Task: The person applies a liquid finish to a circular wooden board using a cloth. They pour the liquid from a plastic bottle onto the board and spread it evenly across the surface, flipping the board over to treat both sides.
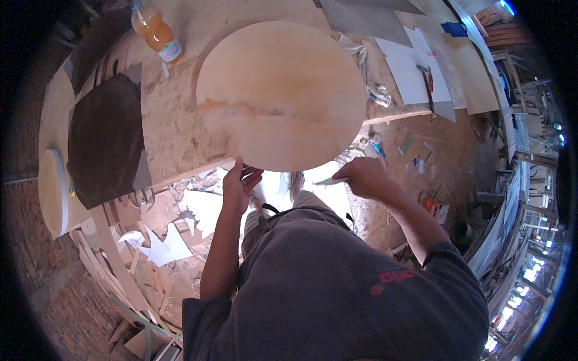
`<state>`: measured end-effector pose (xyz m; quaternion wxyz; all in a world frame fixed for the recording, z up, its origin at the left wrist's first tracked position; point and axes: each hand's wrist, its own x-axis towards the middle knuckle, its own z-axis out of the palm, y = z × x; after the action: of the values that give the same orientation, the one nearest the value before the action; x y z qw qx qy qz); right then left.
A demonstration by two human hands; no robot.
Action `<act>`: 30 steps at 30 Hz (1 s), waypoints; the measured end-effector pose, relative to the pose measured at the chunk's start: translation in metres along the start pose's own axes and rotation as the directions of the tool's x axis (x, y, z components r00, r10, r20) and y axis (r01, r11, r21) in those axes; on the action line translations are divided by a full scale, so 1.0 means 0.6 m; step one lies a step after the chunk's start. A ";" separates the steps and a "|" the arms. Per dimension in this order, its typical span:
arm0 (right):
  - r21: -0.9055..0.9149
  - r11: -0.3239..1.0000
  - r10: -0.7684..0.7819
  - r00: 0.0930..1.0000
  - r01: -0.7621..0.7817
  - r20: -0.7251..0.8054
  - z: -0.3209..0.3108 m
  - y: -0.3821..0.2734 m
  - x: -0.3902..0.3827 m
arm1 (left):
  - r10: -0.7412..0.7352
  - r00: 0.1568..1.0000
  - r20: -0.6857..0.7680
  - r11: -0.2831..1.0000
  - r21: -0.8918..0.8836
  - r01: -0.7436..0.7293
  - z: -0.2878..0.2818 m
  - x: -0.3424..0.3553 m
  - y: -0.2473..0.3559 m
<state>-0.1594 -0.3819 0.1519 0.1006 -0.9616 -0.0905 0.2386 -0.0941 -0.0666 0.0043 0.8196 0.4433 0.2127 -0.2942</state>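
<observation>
A large round wooden board (280, 90) lies on the workbench, its near edge jutting past the bench's front. At that near edge, on the left, my left hand (241, 185) grips the rim, thumb up against it and fingers curled beneath. My right hand (366, 178) is closed just off the board's near right edge. From its fingers a thin, pale, pointed blade-like piece (328, 181) sticks out to the left; whether it is a knife cannot be made out.
On the workbench (168, 129) stand or lie a bottle of orange drink (158, 33), a dark sheet (105, 135), a crumpled cloth (376, 93), white sheets (400, 69) and a clamp-like tool (427, 84). White offcuts (165, 245) litter the floor, with an orange object (431, 206) at right.
</observation>
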 end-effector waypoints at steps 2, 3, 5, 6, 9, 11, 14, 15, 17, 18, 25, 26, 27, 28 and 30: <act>0.139 0.986 0.118 0.965 -0.087 -0.234 -0.030 0.035 0.004 | -0.020 1.000 -0.014 1.000 0.008 0.020 0.005 0.000 0.002; 0.280 0.957 0.159 0.937 -0.070 -0.309 -0.042 0.075 0.015 | -0.022 1.000 0.010 0.999 0.036 0.021 0.009 -0.001 0.004; 0.374 0.927 0.202 0.896 -0.044 -0.396 -0.080 0.119 0.064 | 0.001 0.999 -0.045 1.000 0.006 -0.001 0.006 -0.003 -0.002; 0.329 0.943 0.199 0.887 -0.057 -0.416 -0.107 0.124 0.091 | 0.012 0.997 -0.073 1.000 -0.006 -0.013 0.008 -0.005 -0.006; -0.026 0.999 0.019 0.831 -0.040 -0.556 -0.097 0.170 0.194 | 0.035 0.980 -0.194 0.999 -0.010 -0.038 0.034 -0.014 -0.015; -0.159 0.987 -0.092 0.856 0.012 -0.508 -0.085 0.185 0.221 | 0.047 0.967 -0.252 0.998 -0.027 -0.056 0.048 -0.020 -0.027; -0.251 0.967 -0.145 0.910 0.047 -0.388 -0.096 0.192 0.227 | 0.079 0.948 -0.308 0.994 -0.048 -0.099 0.062 -0.033 -0.047; -0.268 0.962 -0.138 0.930 0.045 -0.340 -0.109 0.190 0.221 | 0.091 0.940 -0.328 0.993 -0.047 -0.112 0.068 -0.036 -0.053; -0.222 0.973 -0.155 0.902 0.068 -0.403 -0.143 0.201 0.245 | 0.108 0.929 -0.354 0.989 -0.055 -0.135 0.079 -0.040 -0.062; -0.201 0.977 -0.151 0.888 0.069 -0.434 -0.155 0.212 0.261 | 0.110 0.928 -0.356 0.987 -0.068 -0.144 0.086 -0.038 -0.067; -0.293 0.955 -0.118 0.961 0.041 -0.250 -0.120 0.188 0.249 | 0.117 0.934 -0.337 0.986 -0.077 -0.151 0.100 -0.038 -0.080; -0.303 0.952 -0.101 0.976 0.039 -0.191 -0.109 0.181 0.218 | 0.117 0.939 -0.325 0.987 -0.070 -0.147 0.102 -0.039 -0.079; -0.317 0.948 -0.089 0.987 0.043 -0.133 -0.097 0.171 0.189 | 0.122 0.942 -0.314 0.987 -0.066 -0.150 0.102 -0.039 -0.077; -0.329 0.943 -0.075 0.994 0.046 -0.074 -0.085 0.159 0.160 | 0.127 0.945 -0.303 0.986 -0.062 -0.152 0.100 -0.040 -0.075; -0.286 0.952 -0.135 0.989 0.112 -0.063 -0.056 0.154 0.094 | 0.123 0.943 -0.308 0.983 -0.089 -0.158 0.095 -0.035 -0.081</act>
<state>-0.0830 -0.4632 0.1342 -0.0191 -0.9675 -0.1796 0.1771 -0.1372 -0.1301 0.0177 0.8201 0.4502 0.3192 -0.1514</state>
